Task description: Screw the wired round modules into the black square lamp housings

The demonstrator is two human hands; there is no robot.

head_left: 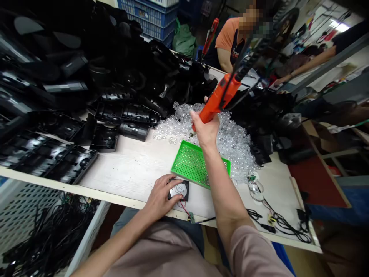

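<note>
My right hand [206, 129] is wrapped round an orange electric screwdriver [217, 98], its tip pointing down over the far edge of a green perforated tray [180, 171]. Small metal screws lie in that tray, partly hidden by my right forearm. At the table's front edge, my left hand [161, 194] grips a small black square part [186, 190] between thumb and fingers. A round silver-white disc [181, 188] sits on this part. Red wires run from it to a little green circuit board [191, 217] by the edge.
Clear plastic pieces [236, 150] are heaped behind the tray. Black plastic housings [132, 130] pile up at left and back. Black cables [288, 229] lie at right; a white crate [95, 227] holds more. A co-worker [227, 42] sits across the table.
</note>
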